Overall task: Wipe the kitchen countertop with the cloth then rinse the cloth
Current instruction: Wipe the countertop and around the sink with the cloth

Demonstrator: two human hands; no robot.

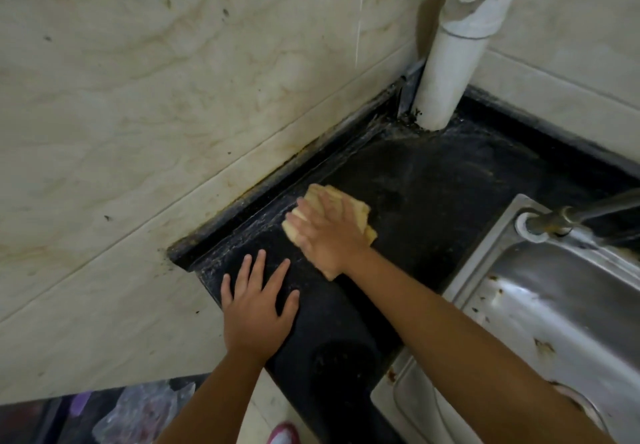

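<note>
Both hands lying flat-fingered on tabletop (433,180): right hand (327,232) pressing cloth (360,210) down, left hand (258,308) bracing nearer, sink (540,305) waiting rightward.

black speckled countertop (433,180), grimy along its wall edge. on it: yellow cloth (356,211), left of the steel sink (491,253), under my flat right hand (329,232); my left hand (256,308) spread flat, further left of the sink.
</note>
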